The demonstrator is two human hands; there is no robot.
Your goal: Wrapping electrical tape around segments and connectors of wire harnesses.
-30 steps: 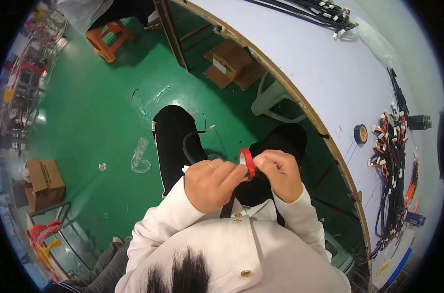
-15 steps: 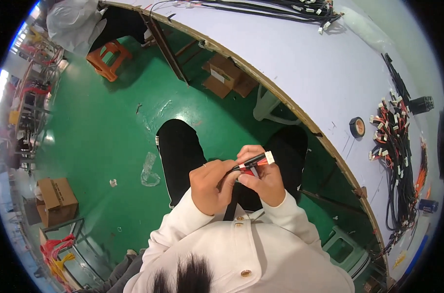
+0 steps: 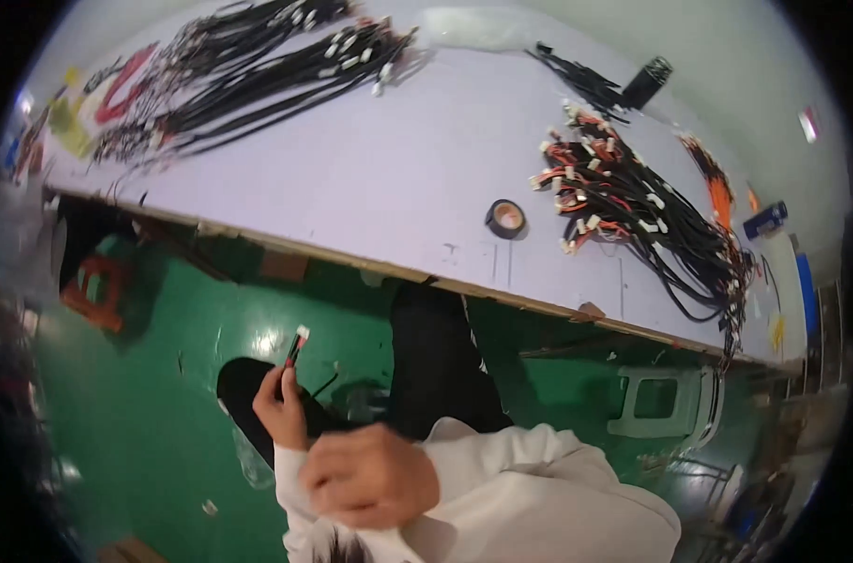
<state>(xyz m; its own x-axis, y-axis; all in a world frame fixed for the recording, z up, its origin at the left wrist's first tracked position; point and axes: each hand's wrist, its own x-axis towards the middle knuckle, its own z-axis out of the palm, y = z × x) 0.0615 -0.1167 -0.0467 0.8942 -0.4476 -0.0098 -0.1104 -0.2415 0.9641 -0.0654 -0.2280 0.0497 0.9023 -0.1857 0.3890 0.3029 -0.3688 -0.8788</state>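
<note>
My left hand (image 3: 281,408) is closed around a black cable (image 3: 293,351) above my left thigh. Its upper end carries a white connector (image 3: 302,332), with a bit of red just below. A dark length shows beyond the fingers on the right. Close to my chest, my right hand (image 3: 370,477) is blurred by motion. Its fingers look curled, and whether anything is in them cannot be made out.
Ahead stands a white-topped table (image 3: 351,178) with a wooden edge. On it lie a black tape roll (image 3: 506,219), a pile of black cables (image 3: 633,211) with white connectors, another cable bundle (image 3: 286,89) and a dark cylinder (image 3: 648,83). A pale green stool (image 3: 656,402) is at right, an orange stool (image 3: 98,291) at left.
The view has swung right toward the table. My hands, together on the cable before, are now apart: the left keeps the cable, the right has come back toward my chest.
</note>
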